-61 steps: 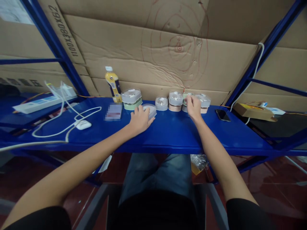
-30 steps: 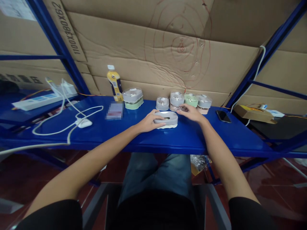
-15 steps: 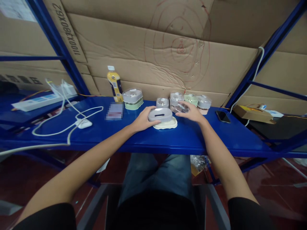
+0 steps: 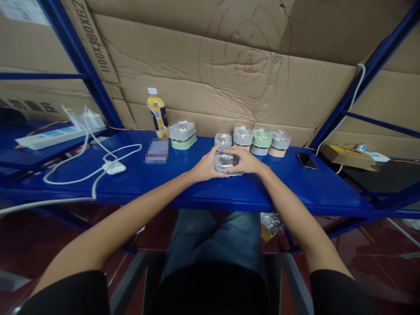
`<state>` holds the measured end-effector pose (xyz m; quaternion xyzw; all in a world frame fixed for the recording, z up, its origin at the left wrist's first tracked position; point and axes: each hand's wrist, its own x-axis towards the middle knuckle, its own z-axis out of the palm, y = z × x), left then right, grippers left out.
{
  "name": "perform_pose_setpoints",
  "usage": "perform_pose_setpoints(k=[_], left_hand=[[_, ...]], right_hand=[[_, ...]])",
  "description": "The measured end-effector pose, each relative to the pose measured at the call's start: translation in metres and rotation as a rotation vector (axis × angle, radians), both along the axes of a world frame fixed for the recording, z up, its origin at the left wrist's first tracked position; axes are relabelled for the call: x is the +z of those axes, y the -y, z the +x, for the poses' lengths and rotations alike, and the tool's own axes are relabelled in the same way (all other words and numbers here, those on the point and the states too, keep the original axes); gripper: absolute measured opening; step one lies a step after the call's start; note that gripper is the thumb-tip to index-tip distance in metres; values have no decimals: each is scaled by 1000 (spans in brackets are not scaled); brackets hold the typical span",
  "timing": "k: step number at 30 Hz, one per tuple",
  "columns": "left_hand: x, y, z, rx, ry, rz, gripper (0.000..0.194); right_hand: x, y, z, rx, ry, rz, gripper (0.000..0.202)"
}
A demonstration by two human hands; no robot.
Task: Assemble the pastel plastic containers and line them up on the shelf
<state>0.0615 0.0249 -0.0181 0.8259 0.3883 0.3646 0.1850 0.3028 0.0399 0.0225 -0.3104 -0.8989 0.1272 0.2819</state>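
Note:
Near the middle of the blue table, my left hand and my right hand are wrapped round a grey container with a clear lid, one from each side. A pale edge shows under its right side; the rest of its base is hidden. Just behind it stand a small grey box, a grey-topped box, a green-topped box and a grey-topped box with a pink base. A larger box, grey above and green below, sits to the left.
A yellow bottle stands at the back left beside a blurred flat item. White cables and a plug lie on the left of the table. A phone and an open cardboard box are at the right.
My right hand has come left with the clear lid, which now sits over the grey container. Both hands are closed round it, and the container has shifted slightly right onto the pale base.

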Motion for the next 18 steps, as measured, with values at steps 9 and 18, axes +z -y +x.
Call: perform_pose_setpoints(k=[9, 18], left_hand=[[3, -1, -6, 5, 0, 43, 100], [51, -53, 12, 741, 255, 0, 93]], right_hand=[[-7, -2, 4, -37, -59, -37, 84], [11, -13, 28, -475, -531, 218, 67]])
